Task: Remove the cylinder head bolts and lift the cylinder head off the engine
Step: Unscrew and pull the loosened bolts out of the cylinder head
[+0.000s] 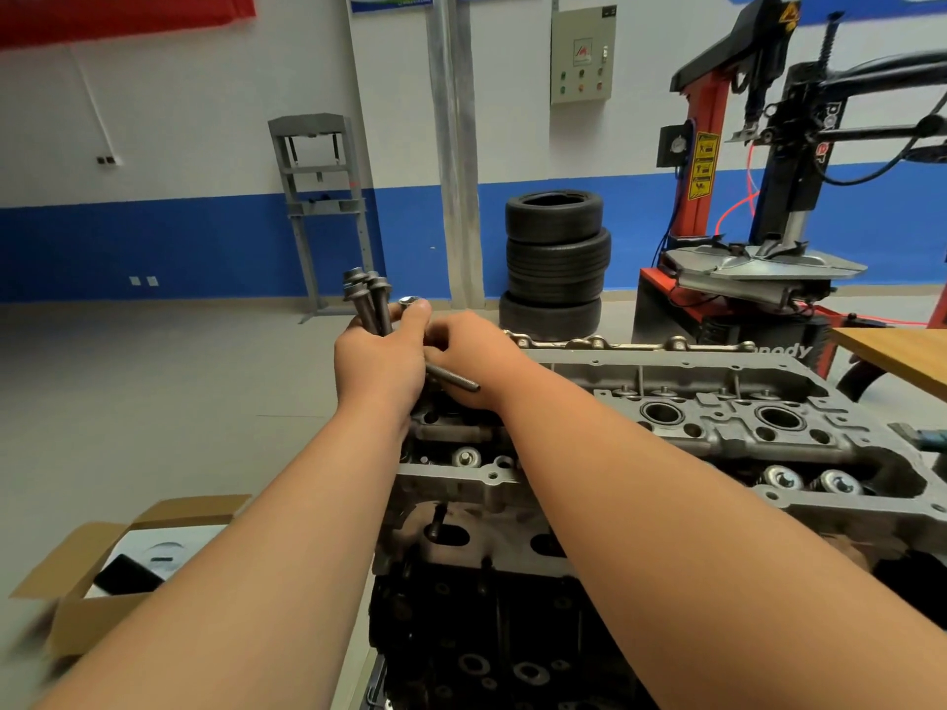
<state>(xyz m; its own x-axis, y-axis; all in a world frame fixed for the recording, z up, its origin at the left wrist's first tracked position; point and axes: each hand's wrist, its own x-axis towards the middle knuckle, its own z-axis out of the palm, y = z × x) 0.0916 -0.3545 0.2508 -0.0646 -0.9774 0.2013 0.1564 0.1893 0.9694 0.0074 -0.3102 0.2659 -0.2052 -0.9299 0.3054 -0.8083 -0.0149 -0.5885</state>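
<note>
Well left of and below our left hand, one open cardboard box (71,614) holds a white item and a black one. Our left hand (379,361) curls round a bundle of cylinder head bolts (370,302); we count four heads. Our right hand (466,351), touching it, pinches a fifth bolt (458,381). Beneath both hands, the cylinder head (717,422) sits on the engine (487,632). Beyond stand four stacked tyres (556,258).

Auto repair workshop: tire changer machine (758,207) upper right, stacked tires (556,263) center, hydraulic press frame (323,202) by blue/white wall, engine (615,453) on stand.
</note>
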